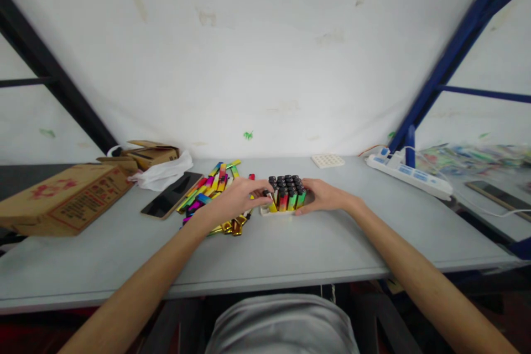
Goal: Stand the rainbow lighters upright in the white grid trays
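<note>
In the middle of the table a white tray (265,212) holds several upright slim tubes (286,191) with black tops and shiny bodies shading from red and yellow to green. My left hand (244,193) is closed, thumb and fingers pinching a slim tube (272,203) at the tray's front left corner. My right hand (321,196) wraps around the right side of the tray and its tubes, thumb in front and fingers behind. Partly behind my left forearm lies a loose pile of shiny, many-coloured tubes (203,194).
Left of the pile are a dark phone (172,196), a white plastic bag (164,171) and cardboard boxes (78,193). A white tray with holes (328,161) lies near the wall. A power strip (409,176) with cables and a blue metal frame (443,61) stand at right.
</note>
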The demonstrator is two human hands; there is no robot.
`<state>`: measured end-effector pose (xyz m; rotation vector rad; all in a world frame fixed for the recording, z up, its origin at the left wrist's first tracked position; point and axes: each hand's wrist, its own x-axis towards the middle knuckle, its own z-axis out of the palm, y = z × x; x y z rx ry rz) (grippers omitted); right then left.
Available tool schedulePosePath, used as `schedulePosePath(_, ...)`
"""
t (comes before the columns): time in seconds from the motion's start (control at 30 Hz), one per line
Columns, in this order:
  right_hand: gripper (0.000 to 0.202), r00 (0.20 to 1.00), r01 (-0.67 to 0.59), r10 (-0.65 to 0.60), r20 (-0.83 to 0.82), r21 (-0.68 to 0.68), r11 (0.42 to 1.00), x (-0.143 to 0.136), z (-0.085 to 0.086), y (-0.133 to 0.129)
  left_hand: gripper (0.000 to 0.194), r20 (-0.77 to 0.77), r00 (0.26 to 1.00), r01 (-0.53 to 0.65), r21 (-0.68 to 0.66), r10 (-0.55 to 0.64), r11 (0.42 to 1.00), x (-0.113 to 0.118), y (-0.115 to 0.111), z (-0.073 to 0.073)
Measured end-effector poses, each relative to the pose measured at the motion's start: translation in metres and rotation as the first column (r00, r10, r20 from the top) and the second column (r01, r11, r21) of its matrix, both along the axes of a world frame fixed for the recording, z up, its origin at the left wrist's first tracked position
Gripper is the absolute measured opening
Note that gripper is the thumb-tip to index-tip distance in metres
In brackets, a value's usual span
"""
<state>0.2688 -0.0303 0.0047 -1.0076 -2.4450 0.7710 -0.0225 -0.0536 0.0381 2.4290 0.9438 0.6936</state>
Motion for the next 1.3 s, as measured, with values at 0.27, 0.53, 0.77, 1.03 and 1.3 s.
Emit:
schedulePosePath(0.27,0.067,1.000,0.016,-0.016,0.004,-0.005,1.000,0.000,-0.001,0.000,0.025,-0.102,0.993,0.072,0.145,-0.058,0.987,0.008,0.003,-0.016)
schedulePosePath(0.53,0.067,1.000,0.007,-0.007,0.022,0.011,1.000,0.000,0.000,0.001,0.040,-0.031,0.990,-0.132,0.187,0.140,0.973,-0.007,0.007,-0.001)
schedulePosePath(0.77,0.067,0.999,0.017,-0.017,0.037,0.019,1.000,0.001,-0.001,0.002,0.034,-0.164,0.737,-0.563,0.389,0.656,0.729,-0.088,0.066,0.006)
schedulePosePath(1.03,0.068,0.999,0.019,-0.020,0.033,0.020,1.000,0.001,-0.004,0.004,0.039,-0.389,0.615,-0.633,0.276,0.686,0.723,-0.121,0.112,-0.035)
schedulePosePath(1.3,0.067,0.999,0.022,-0.023,0.034,0.030,0.999,0.000,-0.002,0.003,0.030,-0.240,0.602,-0.698,0.305,0.762,0.648,-0.109,0.109,-0.032)
